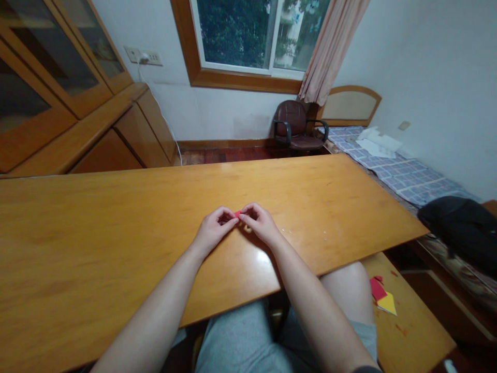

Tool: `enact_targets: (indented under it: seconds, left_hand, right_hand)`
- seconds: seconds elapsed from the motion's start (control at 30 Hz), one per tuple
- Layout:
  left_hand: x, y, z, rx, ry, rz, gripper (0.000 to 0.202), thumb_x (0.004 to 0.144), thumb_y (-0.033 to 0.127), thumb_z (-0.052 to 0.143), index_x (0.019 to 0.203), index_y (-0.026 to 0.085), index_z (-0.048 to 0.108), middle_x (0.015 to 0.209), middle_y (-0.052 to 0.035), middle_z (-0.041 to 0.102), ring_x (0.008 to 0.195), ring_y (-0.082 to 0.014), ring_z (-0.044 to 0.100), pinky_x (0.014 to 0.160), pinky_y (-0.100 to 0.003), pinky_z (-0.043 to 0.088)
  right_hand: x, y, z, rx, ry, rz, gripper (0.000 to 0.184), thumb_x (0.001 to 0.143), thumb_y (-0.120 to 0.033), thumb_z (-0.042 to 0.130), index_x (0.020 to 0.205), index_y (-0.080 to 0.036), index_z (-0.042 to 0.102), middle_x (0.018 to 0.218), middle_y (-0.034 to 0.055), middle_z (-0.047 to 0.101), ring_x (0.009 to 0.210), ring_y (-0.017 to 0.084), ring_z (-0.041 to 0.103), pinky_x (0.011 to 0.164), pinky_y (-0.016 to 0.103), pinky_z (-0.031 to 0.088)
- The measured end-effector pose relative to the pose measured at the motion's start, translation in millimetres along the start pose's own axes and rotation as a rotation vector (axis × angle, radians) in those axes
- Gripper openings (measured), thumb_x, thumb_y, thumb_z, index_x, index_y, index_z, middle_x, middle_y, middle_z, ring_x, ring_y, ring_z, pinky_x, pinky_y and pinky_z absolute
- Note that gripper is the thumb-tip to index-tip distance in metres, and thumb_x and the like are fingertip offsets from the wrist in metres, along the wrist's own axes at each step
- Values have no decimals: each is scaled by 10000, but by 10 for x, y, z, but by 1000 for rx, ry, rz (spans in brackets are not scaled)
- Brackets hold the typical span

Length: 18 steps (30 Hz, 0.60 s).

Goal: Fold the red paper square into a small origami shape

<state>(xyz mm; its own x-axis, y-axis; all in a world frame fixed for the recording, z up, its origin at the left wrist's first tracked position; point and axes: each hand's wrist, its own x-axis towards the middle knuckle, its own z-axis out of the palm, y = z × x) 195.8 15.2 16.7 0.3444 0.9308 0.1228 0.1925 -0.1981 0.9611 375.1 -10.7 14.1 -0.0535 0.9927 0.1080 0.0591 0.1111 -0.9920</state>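
Over the middle of the wooden table (128, 223), a small red piece of folded paper (237, 214) is pinched between my two hands. My left hand (215, 227) is closed, thumb and fingertips on the left end of the paper. My right hand (259, 221) is closed on its right end in the same way. Most of the paper is hidden by my fingers, so its exact shape cannot be made out. Just under my right hand is a small pale, ring-like spot (247, 228), too small to name.
Tiny clear bits (325, 236) lie on the table to the right. Red paper (377, 289) and yellow paper (388, 303) rest on a wooden bench (415, 331) by my right leg. Beyond are a brown armchair (293, 124), a bed (407, 173) with a black bag (458, 228), and a cabinet (104, 155).
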Motion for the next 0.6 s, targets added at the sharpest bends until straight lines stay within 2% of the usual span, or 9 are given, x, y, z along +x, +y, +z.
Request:
enact_targets:
  seconds: [0.27,0.6]
  left_hand:
    - [-3,6,3,12,19,5,253,782,418,708,829,185,622,782,0,659,737,-152,619,703,-257,491]
    - [-2,-16,8,127,28,42,214,809,401,671,831,191,636,794,-10,673,737,-159,626,703,-264,495]
  right_hand:
    - [-1,16,-5,13,4,-10,180,828,-342,659,912,-185,630,774,-4,637,654,115,575,583,219,463]
    - [12,-15,-12,-90,-4,-24,173,824,-342,662,845,-171,657,765,18,658,677,131,592,618,238,467]
